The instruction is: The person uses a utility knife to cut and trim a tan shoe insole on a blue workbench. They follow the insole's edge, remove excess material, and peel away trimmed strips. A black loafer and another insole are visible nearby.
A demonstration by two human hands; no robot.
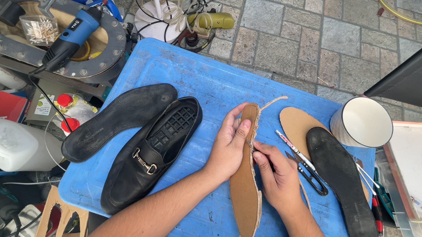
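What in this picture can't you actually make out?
- Head view: what the right hand pinches at the tan insole, too small.
- Left hand: its palm, turned away.
- Small black snips, partly behind the right hand.
- Clear tray, cut off by the right edge.

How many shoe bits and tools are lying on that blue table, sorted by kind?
On the blue table:
Black loafers: 1
Black soles: 2
Tan cardboard-like insoles: 2, one held on edge by the left hand and right hand, one lying flat
Black snips: 1
White pens: 1
White cups: 1
Total: 8
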